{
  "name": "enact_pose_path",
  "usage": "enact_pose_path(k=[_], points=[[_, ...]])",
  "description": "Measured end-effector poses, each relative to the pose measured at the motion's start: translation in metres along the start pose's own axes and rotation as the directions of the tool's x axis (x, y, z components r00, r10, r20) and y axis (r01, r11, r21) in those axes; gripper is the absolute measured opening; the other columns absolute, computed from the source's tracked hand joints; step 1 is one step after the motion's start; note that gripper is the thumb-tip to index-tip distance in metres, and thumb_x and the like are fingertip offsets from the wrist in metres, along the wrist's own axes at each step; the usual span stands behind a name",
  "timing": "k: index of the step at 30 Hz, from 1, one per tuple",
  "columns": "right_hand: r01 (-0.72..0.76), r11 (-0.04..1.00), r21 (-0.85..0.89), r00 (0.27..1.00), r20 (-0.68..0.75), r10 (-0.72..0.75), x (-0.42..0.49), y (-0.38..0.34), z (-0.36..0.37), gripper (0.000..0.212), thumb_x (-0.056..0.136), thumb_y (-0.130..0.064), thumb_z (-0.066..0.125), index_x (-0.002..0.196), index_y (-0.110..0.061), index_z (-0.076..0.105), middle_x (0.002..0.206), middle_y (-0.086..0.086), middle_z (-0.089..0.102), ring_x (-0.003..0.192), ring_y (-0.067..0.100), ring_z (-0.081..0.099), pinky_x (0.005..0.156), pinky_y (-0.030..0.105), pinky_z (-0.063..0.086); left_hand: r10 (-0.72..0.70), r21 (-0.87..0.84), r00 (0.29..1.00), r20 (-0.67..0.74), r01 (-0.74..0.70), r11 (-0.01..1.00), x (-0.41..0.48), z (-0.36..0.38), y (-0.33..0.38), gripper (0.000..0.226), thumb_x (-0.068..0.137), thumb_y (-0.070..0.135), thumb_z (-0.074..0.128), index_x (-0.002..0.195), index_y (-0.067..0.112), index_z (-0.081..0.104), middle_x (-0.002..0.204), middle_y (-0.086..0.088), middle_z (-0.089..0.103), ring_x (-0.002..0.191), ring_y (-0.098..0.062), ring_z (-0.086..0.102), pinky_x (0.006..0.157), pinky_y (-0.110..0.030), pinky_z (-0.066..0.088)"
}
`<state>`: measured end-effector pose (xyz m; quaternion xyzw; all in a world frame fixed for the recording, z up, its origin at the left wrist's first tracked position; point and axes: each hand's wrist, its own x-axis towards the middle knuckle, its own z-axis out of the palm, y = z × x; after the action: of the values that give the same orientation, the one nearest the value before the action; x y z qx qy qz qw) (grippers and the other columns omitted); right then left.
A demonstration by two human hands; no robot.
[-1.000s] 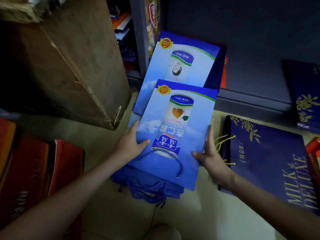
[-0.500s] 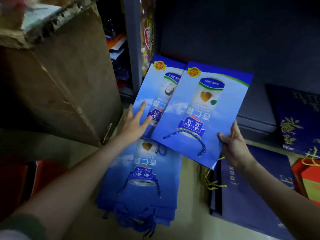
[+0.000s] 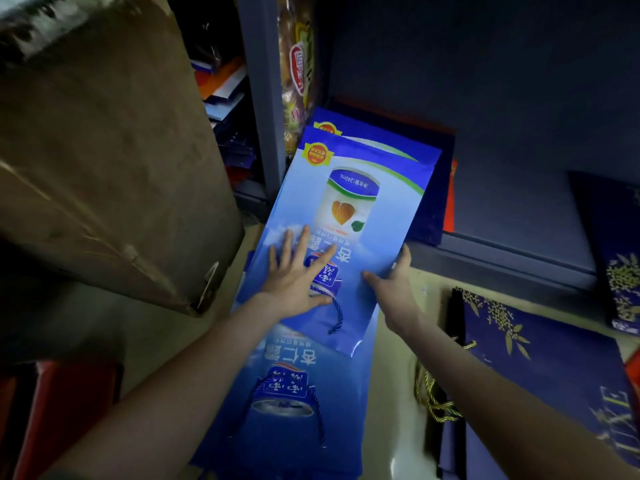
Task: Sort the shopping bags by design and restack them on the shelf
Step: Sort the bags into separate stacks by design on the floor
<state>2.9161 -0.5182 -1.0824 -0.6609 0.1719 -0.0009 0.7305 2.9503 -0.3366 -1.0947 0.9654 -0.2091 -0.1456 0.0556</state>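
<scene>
A light-blue shopping bag (image 3: 363,216) printed with a drink can lies tilted on another bag of the same design (image 3: 323,128), leaning from the floor onto the low grey shelf (image 3: 502,261). My left hand (image 3: 298,271) presses flat on its lower part, fingers spread. My right hand (image 3: 393,282) holds its right edge, thumb on the face. A stack of the same blue bags (image 3: 287,393) lies on the floor beneath my forearms.
A big brown cardboard box (image 3: 104,168) stands at left. Dark navy gold-printed bags (image 3: 554,358) lie on the floor at right, another (image 3: 620,251) on the shelf. Red bags (image 3: 59,403) sit at lower left. A snack packet (image 3: 298,71) hangs by the shelf post.
The bag my right hand carried has come down onto the leaning bag at the shelf. My left hand moved onto its face and now presses it flat.
</scene>
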Motion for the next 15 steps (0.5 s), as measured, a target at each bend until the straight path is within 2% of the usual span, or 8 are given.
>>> enact_pose_path(k=[2, 3, 5, 7, 9, 11, 13, 15], points=[[0.018, 0.999, 0.039, 0.999, 0.041, -0.02, -0.003, -0.007, -0.004, 0.068, 0.088, 0.019, 0.044, 0.141, -0.019, 0.027, 0.134, 0.001, 0.053, 0.114, 0.017, 0.059, 0.077, 0.024, 0.055, 0.001, -0.089, 0.998, -0.07, -0.007, 0.996, -0.004, -0.001, 0.0, 0.086, 0.083, 0.07, 0.043, 0.146, 0.043, -0.009, 0.153, -0.01, -0.03, 0.139, -0.037, -0.027, 0.111, -0.062, 0.0], [0.026, 0.997, 0.077, 0.997, 0.074, -0.032, -0.007, -0.012, -0.008, 0.066, 0.089, 0.019, 0.041, 0.142, -0.019, 0.029, 0.133, 0.0, 0.055, 0.112, 0.015, 0.061, 0.08, 0.027, 0.055, -0.019, -0.144, 0.989, -0.148, -0.003, 0.99, -0.006, -0.003, 0.0, 0.081, 0.085, 0.07, 0.039, 0.148, 0.041, -0.003, 0.155, -0.011, -0.024, 0.141, -0.037, -0.022, 0.112, -0.061, 0.002], [0.017, 0.987, 0.159, 0.989, 0.139, -0.039, -0.016, -0.023, -0.021, 0.067, 0.091, 0.018, 0.037, 0.145, -0.022, 0.029, 0.137, 0.0, 0.054, 0.118, 0.019, 0.058, 0.088, 0.036, 0.053, -0.179, -0.284, 0.933, -0.312, 0.088, 0.955, -0.012, -0.01, -0.003, 0.077, 0.083, 0.068, 0.035, 0.149, 0.038, 0.01, 0.157, -0.016, -0.009, 0.143, -0.04, -0.008, 0.113, -0.057, 0.01], [-0.05, 0.975, 0.217, 0.98, 0.2, 0.006, -0.03, -0.032, -0.036, 0.068, 0.092, 0.015, 0.035, 0.145, -0.027, 0.03, 0.138, 0.002, 0.053, 0.118, 0.025, 0.057, 0.086, 0.039, 0.053, -0.36, -0.433, 0.878, -0.314, 0.205, 0.878, -0.016, -0.015, -0.011, 0.082, 0.076, 0.071, 0.036, 0.149, 0.041, 0.011, 0.158, -0.017, 0.004, 0.143, -0.04, 0.007, 0.112, -0.051, 0.02], [-0.112, 0.969, 0.221, 0.968, 0.244, 0.056, -0.045, -0.034, -0.048, 0.068, 0.093, 0.013, 0.035, 0.144, -0.032, 0.032, 0.135, 0.0, 0.056, 0.115, 0.025, 0.06, 0.08, 0.037, 0.055, -0.326, -0.597, 0.918, -0.224, 0.135, 0.791, -0.022, -0.016, -0.017, 0.093, 0.069, 0.078, 0.04, 0.148, 0.045, 0.005, 0.156, -0.005, 0.02, 0.142, -0.033, 0.021, 0.111, -0.045, 0.029], [-0.143, 0.971, 0.194, 0.964, 0.25, 0.092, -0.059, -0.027, -0.057, 0.068, 0.094, 0.012, 0.036, 0.144, -0.033, 0.032, 0.132, -0.001, 0.058, 0.112, 0.024, 0.062, 0.078, 0.037, 0.056, -0.245, -0.748, 0.953, -0.176, 0.033, 0.663, -0.036, -0.013, -0.017, 0.098, 0.071, 0.072, 0.056, 0.148, 0.045, 0.002, 0.154, 0.007, 0.027, 0.139, -0.021, 0.03, 0.107, -0.036, 0.034], [-0.157, 0.977, 0.145, 0.959, 0.258, 0.116, -0.073, -0.018, -0.062, 0.068, 0.093, 0.011, 0.037, 0.145, -0.032, 0.03, 0.133, -0.001, 0.058, 0.112, 0.022, 0.062, 0.078, 0.037, 0.056, -0.19, -0.757, 0.969, -0.156, 0.006, 0.653, -0.059, -0.008, -0.011, 0.095, 0.081, 0.045, 0.069, 0.148, 0.04, 0.002, 0.152, 0.02, 0.021, 0.137, -0.008, 0.027, 0.097, -0.018, 0.03], [-0.141, 0.99, 0.017, 0.954, 0.269, 0.131, -0.088, -0.007, -0.064, 0.075, 0.094, 0.011, 0.04, 0.148, -0.037, 0.019, 0.143, -0.007, 0.047, 0.119, 0.016, 0.056, 0.084, 0.035, 0.054, -0.136, -0.781, 0.984, -0.119, -0.008, 0.625, -0.085, 0.003, -0.006, 0.09, 0.087, 0.025, 0.067, 0.144, 0.042, 0.0, 0.144, 0.034, 0.008, 0.135, 0.003, 0.017, 0.094, -0.009, 0.024]])
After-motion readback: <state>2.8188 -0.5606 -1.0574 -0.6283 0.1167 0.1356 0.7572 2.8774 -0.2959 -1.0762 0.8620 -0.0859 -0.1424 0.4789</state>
